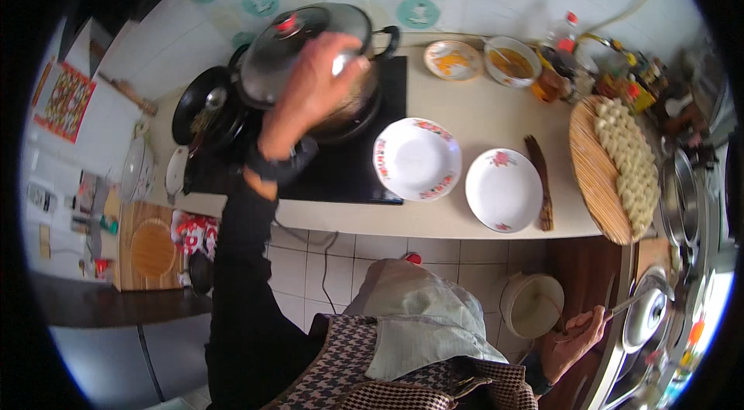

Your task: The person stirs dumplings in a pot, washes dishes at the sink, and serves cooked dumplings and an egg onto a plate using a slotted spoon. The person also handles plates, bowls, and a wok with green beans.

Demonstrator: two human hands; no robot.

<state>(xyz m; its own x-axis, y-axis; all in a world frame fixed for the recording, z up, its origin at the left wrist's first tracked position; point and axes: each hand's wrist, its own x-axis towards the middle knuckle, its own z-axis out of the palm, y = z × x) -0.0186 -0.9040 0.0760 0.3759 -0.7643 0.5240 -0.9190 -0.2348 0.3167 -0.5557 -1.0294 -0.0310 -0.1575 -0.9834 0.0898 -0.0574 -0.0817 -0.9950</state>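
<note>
My left hand, blurred, reaches over the black cooktop. Its fingers curl around a small shiny rounded thing, too blurred to name. Below the hand is a dark round pan, partly hidden. Behind it stands a large pot with a black side handle and a glass lid with a red knob. Down at the right, my right hand grips a metal-headed utensil, perhaps a spatula or ladle. Thin sticks show beside that hand; whether it holds them I cannot tell.
Two white flowered plates lie at the counter's front. Dumplings fill part of a slatted tray. A bowl holds orange liquid. A black wok stands left; a bucket is below the counter.
</note>
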